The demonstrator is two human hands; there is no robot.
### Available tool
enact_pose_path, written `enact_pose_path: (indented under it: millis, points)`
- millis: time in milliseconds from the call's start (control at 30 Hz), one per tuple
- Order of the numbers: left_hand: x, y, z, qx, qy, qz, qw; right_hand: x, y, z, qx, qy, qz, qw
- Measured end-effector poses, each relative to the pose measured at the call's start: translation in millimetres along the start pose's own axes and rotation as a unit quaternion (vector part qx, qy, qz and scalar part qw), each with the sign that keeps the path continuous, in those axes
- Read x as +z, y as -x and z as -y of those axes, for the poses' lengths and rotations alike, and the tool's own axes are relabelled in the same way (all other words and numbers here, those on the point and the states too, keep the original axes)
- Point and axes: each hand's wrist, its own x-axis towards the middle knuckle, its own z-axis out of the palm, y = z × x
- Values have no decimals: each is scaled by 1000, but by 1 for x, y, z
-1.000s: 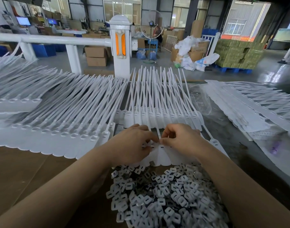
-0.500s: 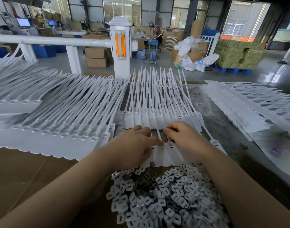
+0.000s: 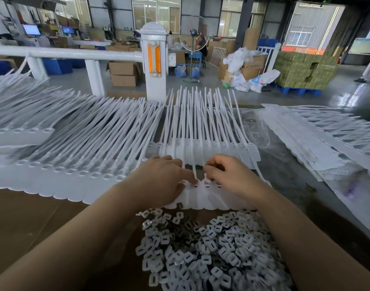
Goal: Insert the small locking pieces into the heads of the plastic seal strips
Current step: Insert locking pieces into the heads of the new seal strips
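A joined row of white seal strips [image 3: 207, 196] lies across the table in front of me, heads toward me and tails pointing away. My left hand [image 3: 161, 181] rests palm down on the heads at the left, fingertips pressing at a slot. My right hand [image 3: 228, 175] is curled over the heads just to the right, fingertips pinched together at a head; a locking piece between them is hidden. A heap of small white locking pieces [image 3: 211, 248] lies between my forearms, near the table's front edge.
More rows of white strips lie at the left [image 3: 64, 148], behind my hands [image 3: 203, 131] and at the right [image 3: 326, 139]. A clear plastic bag [image 3: 255, 127] sits at centre right. A white post with orange reflectors [image 3: 154, 59] stands beyond the table.
My right hand has shifted a little to the right along the row of heads and curled its fingers tighter. My left hand has stayed pressed on the heads.
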Motion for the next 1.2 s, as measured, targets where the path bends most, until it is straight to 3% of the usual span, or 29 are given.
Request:
enact_pose_path:
  millis: [233, 500, 667, 1000, 1100, 1200]
  points:
    - [-11, 4, 22, -32, 60, 69, 995, 3, 7, 8, -68, 19, 60, 996]
    - [-7, 6, 34, -43, 144, 53, 987, 2, 19, 26, -127, 46, 248, 959]
    - [-6, 6, 35, -46, 180, 46, 982, 4, 23, 30, -135, 43, 299, 944]
    - [-8, 5, 30, -68, 189, 32, 979, 3, 22, 28, -128, 52, 291, 947]
    - [-13, 4, 26, -113, 262, -21, 958, 3, 19, 24, -124, 6, 170, 978]
    - [-19, 3, 18, -170, 439, -41, 881, 3, 12, 19, -120, -79, 24, 989]
